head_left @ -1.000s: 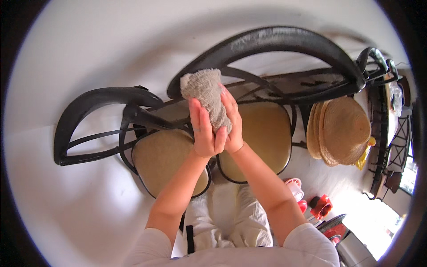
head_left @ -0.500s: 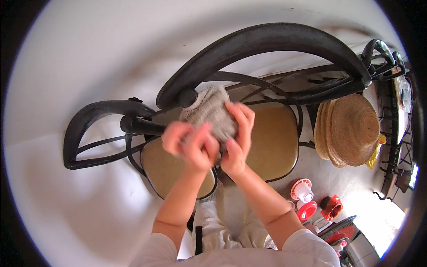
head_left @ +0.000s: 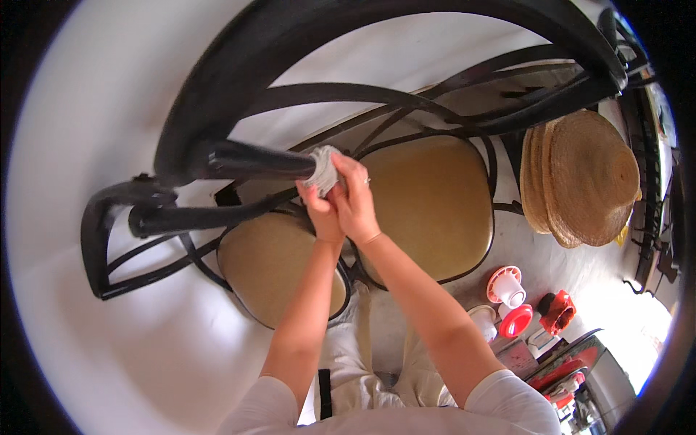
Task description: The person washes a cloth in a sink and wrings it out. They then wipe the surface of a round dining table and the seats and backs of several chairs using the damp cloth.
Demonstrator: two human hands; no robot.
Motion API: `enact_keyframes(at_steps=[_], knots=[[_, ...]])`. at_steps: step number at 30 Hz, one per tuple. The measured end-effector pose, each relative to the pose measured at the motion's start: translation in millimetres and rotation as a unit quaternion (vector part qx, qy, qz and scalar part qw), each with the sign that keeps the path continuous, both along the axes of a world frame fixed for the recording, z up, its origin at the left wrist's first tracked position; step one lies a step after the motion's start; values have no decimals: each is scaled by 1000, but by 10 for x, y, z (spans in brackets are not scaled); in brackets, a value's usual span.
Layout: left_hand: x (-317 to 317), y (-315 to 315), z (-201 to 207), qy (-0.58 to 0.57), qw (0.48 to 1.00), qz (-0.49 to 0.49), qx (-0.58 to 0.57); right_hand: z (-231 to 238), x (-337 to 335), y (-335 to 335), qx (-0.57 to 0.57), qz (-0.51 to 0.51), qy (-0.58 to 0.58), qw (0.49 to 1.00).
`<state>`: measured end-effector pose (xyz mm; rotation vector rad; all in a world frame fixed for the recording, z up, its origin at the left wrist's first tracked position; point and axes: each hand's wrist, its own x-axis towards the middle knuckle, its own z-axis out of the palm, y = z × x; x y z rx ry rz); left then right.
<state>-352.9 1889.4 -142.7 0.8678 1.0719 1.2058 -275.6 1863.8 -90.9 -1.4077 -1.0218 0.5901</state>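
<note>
A light grey cloth (head_left: 324, 171) is wrapped around the front end of a black chair bar (head_left: 261, 161). My left hand (head_left: 321, 212) is closed on the cloth from below. Against it, my right hand (head_left: 354, 196) grips the same cloth from the right, with its fingers curled over the top. My palms hide most of the cloth and the tip of the bar. The bar belongs to a black chair with a wide curved backrest (head_left: 217, 65) and a tan padded seat (head_left: 428, 206), which lies beyond my right hand.
A second black chair with a tan seat (head_left: 279, 268) stands at the left, beside a white wall (head_left: 65, 181). Stacked straw hats (head_left: 591, 177) sit at the right. Below them on the floor are a red-and-white plastic feeder (head_left: 507, 288) and a red object (head_left: 558, 312).
Earlier the cloth was bunched between my moving hands; now both hands press it around the bar's end. The chairs appear larger and the backrest reaches higher in view.
</note>
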Motion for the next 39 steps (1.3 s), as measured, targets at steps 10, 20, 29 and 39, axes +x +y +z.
enact_keyframes(at_steps=[10,20,29,39], knots=[[250,-585,562,413,887,-167,125,84,538,-392,-100,-87,-46,990],[2296,817,2119,474,536,-261,649,942,2232,225,44,-289,-246,924],[1330,534,1724,718,411,-322,459,262,1311,37,-53,-119,-232,964],[467,739,2590,701,302,-225,605,871,574,459,91,-166,-135,973]])
